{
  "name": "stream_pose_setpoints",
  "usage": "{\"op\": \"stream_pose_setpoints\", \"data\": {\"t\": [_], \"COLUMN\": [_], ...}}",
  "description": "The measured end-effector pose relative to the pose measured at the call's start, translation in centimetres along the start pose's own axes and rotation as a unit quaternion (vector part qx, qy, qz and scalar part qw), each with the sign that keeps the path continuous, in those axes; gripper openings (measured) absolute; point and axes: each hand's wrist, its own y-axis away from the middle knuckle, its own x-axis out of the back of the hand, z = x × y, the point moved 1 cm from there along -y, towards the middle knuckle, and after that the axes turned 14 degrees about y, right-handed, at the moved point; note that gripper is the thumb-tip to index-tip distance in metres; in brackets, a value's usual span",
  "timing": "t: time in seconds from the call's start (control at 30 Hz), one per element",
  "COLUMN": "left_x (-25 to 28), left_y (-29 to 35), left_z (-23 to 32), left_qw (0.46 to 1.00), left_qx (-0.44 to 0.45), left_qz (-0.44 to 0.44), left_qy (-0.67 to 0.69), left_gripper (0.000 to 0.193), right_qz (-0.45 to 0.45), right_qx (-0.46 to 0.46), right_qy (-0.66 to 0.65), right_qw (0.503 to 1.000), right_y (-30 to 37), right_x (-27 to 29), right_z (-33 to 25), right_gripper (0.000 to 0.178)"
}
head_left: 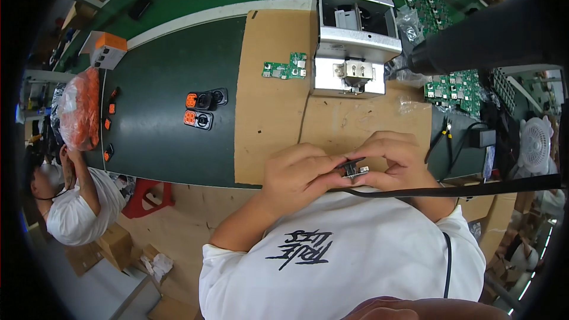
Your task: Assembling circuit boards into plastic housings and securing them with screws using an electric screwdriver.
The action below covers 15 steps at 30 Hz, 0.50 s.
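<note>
Close in front of my white shirt, my left hand and my right hand meet over the near edge of the table. Between their fingertips they grip a small black electronic part, which shows a silvery piece on its right side. Fingers cover much of it, so its exact kind cannot be made out. Both hands are closed on it. Beyond them lies a brown cardboard sheet, bearing green circuit boards and a silver metal box-shaped machine.
Black cases with orange buttons lie on the dark green table to the left. Cutters with yellow handles and stacked circuit boards are at right. A thick black arm juts in above them. Another person sits far left.
</note>
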Motion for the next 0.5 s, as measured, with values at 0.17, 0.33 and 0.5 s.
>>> {"op": "stream_pose_setpoints", "data": {"t": [0.17,0.33,0.5], "left_x": [-0.5,-1.9,-3.3], "left_y": [-0.4,-1.0,-2.6], "left_z": [1.2,1.7,-0.8], "left_qw": [0.999,1.0,0.995], "left_qx": [-0.031,-0.006,0.017], "left_qz": [-0.029,-0.011,-0.072], "left_qy": [-0.014,-0.02,-0.068], "left_gripper": [0.031,0.024,0.021], "right_qz": [0.017,0.083,0.05], "right_qx": [0.101,0.105,-0.132], "right_qy": [0.041,0.063,-0.21], "right_qw": [0.994,0.989,0.967], "right_y": [0.6,2.1,6.9], "right_x": [0.1,0.1,-2.5], "right_z": [1.0,1.1,5.9], "right_gripper": [0.037,0.03,0.027]}}
